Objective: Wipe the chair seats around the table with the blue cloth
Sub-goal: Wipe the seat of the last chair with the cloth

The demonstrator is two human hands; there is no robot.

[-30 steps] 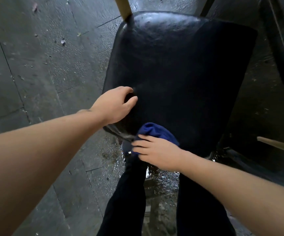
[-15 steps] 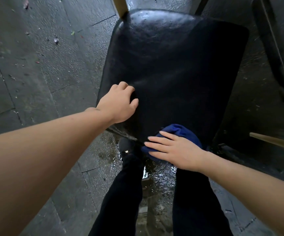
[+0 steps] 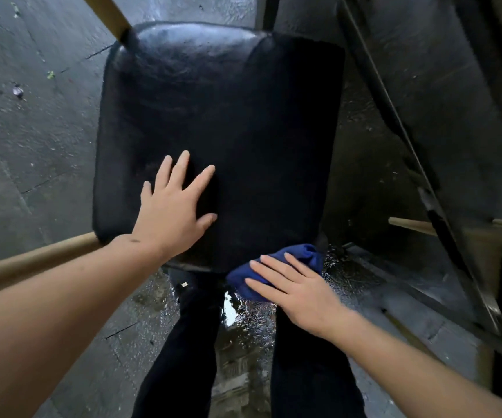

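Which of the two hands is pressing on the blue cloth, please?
The right hand, flat on the blue cloth at the seat's near edge; the left hand lies bare on the seat.

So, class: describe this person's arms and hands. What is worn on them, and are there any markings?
Both forearms are bare, with no sleeves in view. The left hand and the right hand wear no gloves, and no rings or watch show. A small dark mark sits at the left wrist. Nails look short and unpainted.

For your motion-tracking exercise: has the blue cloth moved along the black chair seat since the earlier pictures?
Yes. The blue cloth under the right hand has slid rightward along the black padded chair seat's near edge, from its left corner to its right.
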